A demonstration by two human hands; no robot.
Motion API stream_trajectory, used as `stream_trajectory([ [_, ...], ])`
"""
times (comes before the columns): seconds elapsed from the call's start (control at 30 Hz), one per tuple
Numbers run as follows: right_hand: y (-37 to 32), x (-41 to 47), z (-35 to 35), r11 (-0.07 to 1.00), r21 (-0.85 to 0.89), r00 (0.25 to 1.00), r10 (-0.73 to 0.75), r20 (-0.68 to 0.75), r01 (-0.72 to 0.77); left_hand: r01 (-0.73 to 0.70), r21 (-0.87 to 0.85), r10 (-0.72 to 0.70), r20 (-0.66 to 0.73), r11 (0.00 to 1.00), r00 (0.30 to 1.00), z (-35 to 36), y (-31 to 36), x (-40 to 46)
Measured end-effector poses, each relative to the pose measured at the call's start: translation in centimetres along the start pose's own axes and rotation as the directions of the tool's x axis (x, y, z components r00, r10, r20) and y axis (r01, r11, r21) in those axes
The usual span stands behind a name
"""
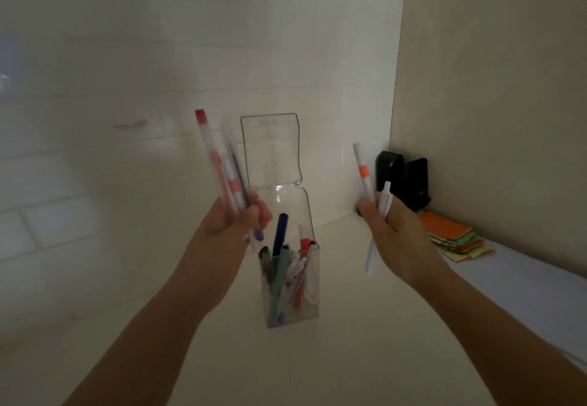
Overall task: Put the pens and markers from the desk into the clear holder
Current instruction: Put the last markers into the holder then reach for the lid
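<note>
Desk (365,326) carries clear holder (290,288), already crowded with pens. Left hand (233,219) is closed around a bundle of pens (222,167) above-left of it; right hand (392,230) grips two white markers (373,215), well apart. Risk: dropping whole bundles together could jam against standing pens, tip holder, scatter.

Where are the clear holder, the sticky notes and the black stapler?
clear holder (309,305), head view, right part of its front wall.
sticky notes (444,227), head view, orange top sheet.
black stapler (416,180), head view, its right half.
</note>
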State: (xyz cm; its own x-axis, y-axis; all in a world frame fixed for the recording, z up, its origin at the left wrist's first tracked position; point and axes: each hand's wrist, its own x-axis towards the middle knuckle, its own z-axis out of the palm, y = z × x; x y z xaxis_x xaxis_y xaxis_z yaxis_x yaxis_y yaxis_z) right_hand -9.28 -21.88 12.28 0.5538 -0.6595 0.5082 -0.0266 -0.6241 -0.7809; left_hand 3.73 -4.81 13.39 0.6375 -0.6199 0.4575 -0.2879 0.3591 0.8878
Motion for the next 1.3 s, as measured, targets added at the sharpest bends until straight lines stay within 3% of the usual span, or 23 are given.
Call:
stream_trajectory([
  [0.13, -2.5, 1.5, 1.6, 0.991, 0.099, 0.992, -0.074, -0.097, 0.084, 0.001, 0.02, 0.0, -0.041, 1.0, 0.999, 0.8, 0.0, 3.3],
  [0.33, -2.6, 2.5, 4.7, 0.974, 0.225, 1.0, -0.001, -0.019, 0.005, 0.115, 0.221, -0.118, -0.003, 0.968, 0.993, 2.1, -2.4, 4.3],
  [0.57, -1.2, 2.6, 6.7, 0.995, 0.003, 0.972, 0.097, 0.215, -0.1, 0.156, 0.314, -0.162, -0.007, 0.937, 0.987, 1.9, -3.7, 4.6],
  [0.83, -0.8, 3.4, 7.0, 0.989, -0.114, 0.967, 0.114, 0.228, -0.09, 0.022, 0.379, -0.062, 0.095, 0.925, 0.994, 1.2, -3.9, 4.5],
  [0.93, -1.0, 3.4, 7.2, 0.98, -0.176, 0.954, 0.136, 0.266, -0.09, 0.013, 0.438, -0.05, 0.073, 0.899, 0.996, 1.7, -4.4, 5.0],
  [1.0, -1.3, 2.7, 6.8, 0.989, -0.12, 0.969, 0.108, 0.223, -0.083, 0.02, 0.454, -0.031, 0.019, 0.891, 0.999, 1.9, -4.7, 5.1],
  [1.13, -1.9, 0.1, 5.3, 0.996, 0.089, 0.999, -0.031, -0.031, 0.033, 0.001, 0.569, 0.018, -0.028, 0.822, 0.999, 2.2, -5.1, 5.1],
  [1.3, -3.0, 0.7, 4.8, 0.997, 0.074, 0.997, -0.037, 0.073, 0.032, 0.012, 0.665, 0.025, -0.045, 0.746, 0.999, 2.4, -5.2, 5.1],
])
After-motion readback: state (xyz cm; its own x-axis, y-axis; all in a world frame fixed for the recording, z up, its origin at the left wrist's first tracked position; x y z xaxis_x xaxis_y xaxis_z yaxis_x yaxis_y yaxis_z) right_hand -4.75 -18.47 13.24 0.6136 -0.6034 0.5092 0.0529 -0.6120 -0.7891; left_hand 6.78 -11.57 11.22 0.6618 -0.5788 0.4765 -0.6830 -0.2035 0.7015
